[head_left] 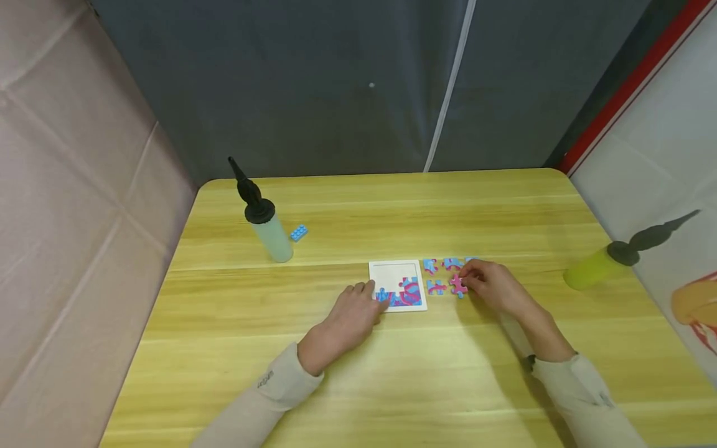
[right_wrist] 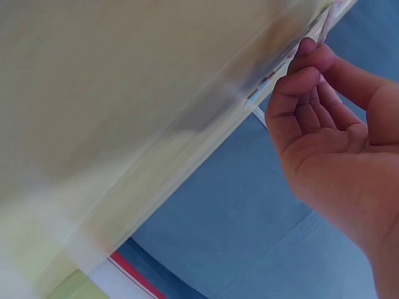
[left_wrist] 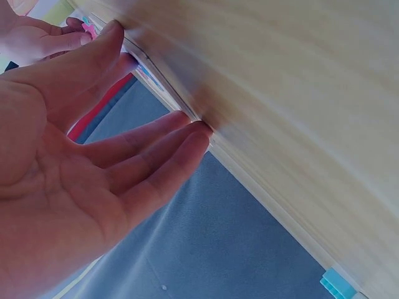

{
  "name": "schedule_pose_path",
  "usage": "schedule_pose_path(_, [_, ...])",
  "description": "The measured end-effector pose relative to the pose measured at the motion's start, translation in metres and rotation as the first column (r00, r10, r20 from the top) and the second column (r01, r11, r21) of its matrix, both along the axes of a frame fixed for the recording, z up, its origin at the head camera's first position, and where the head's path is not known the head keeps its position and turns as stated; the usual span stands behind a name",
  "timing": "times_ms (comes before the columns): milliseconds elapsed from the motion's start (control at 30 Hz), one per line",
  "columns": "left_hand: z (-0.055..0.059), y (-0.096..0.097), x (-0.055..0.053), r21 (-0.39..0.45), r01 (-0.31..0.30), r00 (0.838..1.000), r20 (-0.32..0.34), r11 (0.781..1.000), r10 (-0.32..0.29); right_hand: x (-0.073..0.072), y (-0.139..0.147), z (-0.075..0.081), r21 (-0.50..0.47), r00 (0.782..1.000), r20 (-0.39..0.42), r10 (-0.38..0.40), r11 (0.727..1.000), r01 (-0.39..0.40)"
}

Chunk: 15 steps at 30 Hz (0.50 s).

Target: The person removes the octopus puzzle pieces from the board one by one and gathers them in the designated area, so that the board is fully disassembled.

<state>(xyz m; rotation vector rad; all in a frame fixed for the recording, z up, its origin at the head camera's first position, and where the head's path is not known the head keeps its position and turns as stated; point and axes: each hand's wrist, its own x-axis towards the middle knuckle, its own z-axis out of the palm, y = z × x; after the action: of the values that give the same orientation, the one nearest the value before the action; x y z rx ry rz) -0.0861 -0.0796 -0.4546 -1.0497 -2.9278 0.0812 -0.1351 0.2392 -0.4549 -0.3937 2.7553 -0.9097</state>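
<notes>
A white puzzle tray (head_left: 392, 271) lies on the table, its lower part and right side filled with joined blue, pink and purple pieces (head_left: 411, 292). My left hand (head_left: 351, 313) rests on the tray's left edge, fingers extended, one fingertip over the lower pieces. In the left wrist view the left hand's fingers (left_wrist: 149, 152) reach the tray's side. My right hand (head_left: 493, 285) pinches a pink puzzle piece (head_left: 458, 285) between thumb and fingertips, right of the tray. From the right wrist view this piece (right_wrist: 325, 26) appears edge-on. Several loose puzzle pieces (head_left: 436, 287) lie beside the tray, one partly behind the right hand.
A pale green bottle (head_left: 272, 238) with a black top stands at the left, a small blue toy brick (head_left: 299, 233) beside it. At the right is a yellow-green bottle (head_left: 594, 269) with a black top. A grey partition (head_left: 313, 93) rises behind the table.
</notes>
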Motion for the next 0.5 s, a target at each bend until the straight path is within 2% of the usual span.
schedule_pose_path(267, [0.0004,0.0,-0.0001,0.008,0.0,1.0,-0.016,1.0,0.0,-0.0029,0.0,-0.0022,0.029,1.0,0.014,0.003,1.0,-0.004])
schedule_pose_path(500, [0.0008,0.0001,-0.0004,-0.01,0.007,1.0,0.002,1.0,-0.006,-0.0033,0.001,-0.0027,0.022,1.0,0.026,0.009,1.0,-0.01])
